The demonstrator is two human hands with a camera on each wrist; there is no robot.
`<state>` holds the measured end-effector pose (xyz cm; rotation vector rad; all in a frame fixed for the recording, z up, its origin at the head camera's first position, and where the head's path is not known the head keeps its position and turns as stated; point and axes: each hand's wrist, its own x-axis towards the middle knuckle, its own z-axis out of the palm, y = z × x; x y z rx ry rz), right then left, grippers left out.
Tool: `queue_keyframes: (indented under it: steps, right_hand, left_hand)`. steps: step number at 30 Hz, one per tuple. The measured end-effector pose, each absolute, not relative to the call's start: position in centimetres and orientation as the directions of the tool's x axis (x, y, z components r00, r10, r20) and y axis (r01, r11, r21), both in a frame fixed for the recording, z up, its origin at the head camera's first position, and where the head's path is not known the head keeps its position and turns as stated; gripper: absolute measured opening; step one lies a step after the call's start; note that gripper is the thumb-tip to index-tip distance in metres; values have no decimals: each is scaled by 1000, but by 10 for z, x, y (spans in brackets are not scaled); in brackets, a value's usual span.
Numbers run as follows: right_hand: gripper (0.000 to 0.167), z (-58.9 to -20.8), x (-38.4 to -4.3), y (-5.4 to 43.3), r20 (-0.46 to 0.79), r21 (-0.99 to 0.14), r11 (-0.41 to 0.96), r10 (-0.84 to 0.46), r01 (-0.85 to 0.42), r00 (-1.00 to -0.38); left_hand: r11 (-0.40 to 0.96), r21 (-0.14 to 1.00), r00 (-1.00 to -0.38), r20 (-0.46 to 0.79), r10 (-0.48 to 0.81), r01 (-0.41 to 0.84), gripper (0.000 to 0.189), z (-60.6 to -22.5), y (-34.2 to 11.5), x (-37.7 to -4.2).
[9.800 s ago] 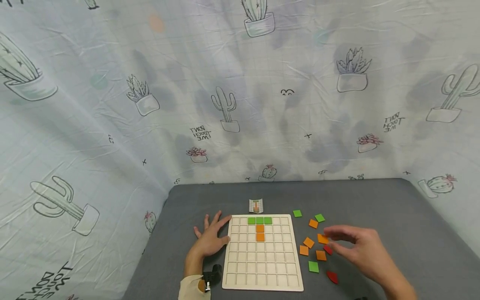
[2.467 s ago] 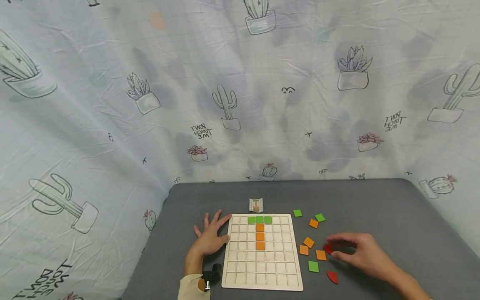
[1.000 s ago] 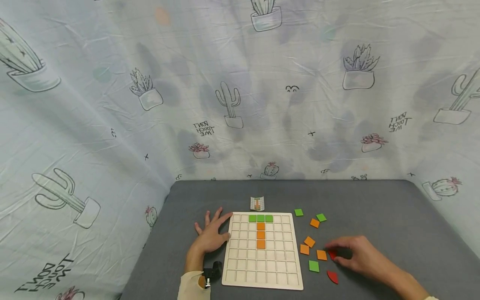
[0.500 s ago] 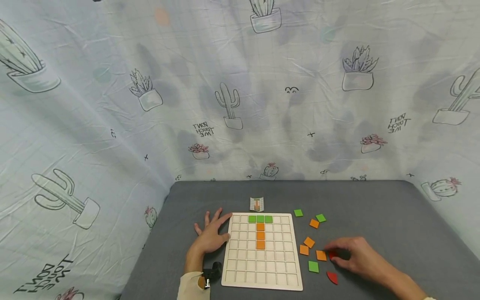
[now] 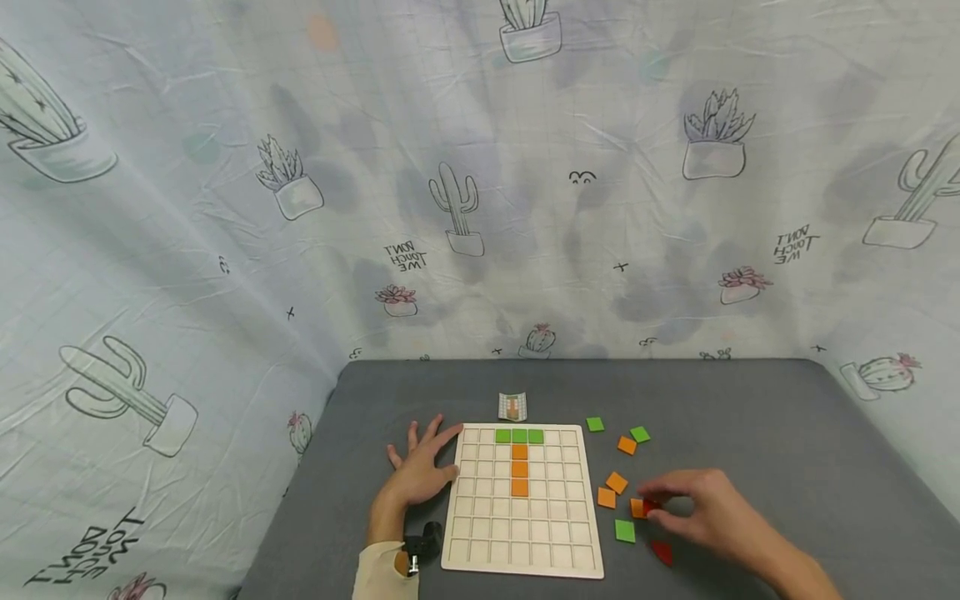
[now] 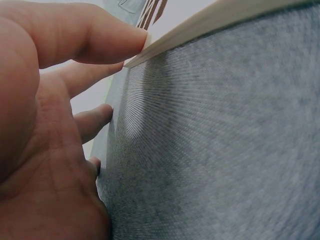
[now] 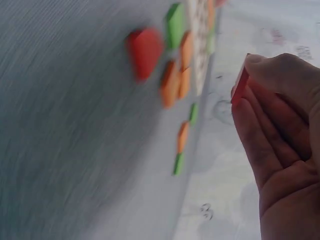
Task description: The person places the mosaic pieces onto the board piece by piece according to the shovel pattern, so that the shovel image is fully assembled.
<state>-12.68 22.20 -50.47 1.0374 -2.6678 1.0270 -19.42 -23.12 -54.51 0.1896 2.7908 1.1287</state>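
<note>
In the head view, a pale wooden grid board bears a row of green tiles with a column of orange tiles under its middle one. My left hand lies with spread fingers against the board's left side; in the left wrist view the thumb touches its edge. My right hand pinches a red tile between thumb and fingertips, off the table. From the head view this overlaps a loose orange tile. A second red tile, with a curved side, lies just below.
Right of the board lie more loose tiles, among them an orange tile and green tiles. A small printed card sits behind the board on the grey table. A cactus-print cloth hangs behind.
A third orange tile joined the column on the board after the oldest frame. My right hand has since picked up a red tile and moved slightly left. My left hand stays put.
</note>
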Motion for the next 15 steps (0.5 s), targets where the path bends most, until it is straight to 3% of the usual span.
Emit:
queue_keyframes:
  steps: [9,15]
  right_hand:
    - [35,-505,-113,181,435,-564,442,-559,-697,-706]
    - [33,-506,-108,156,435,-589,407,-568,-698,-699]
  left_hand:
    - [701,707,-980,-61,189,91,71,-544,-234,-196]
    - [680,726,-975,-57,213,106,70,-543,-236,-196]
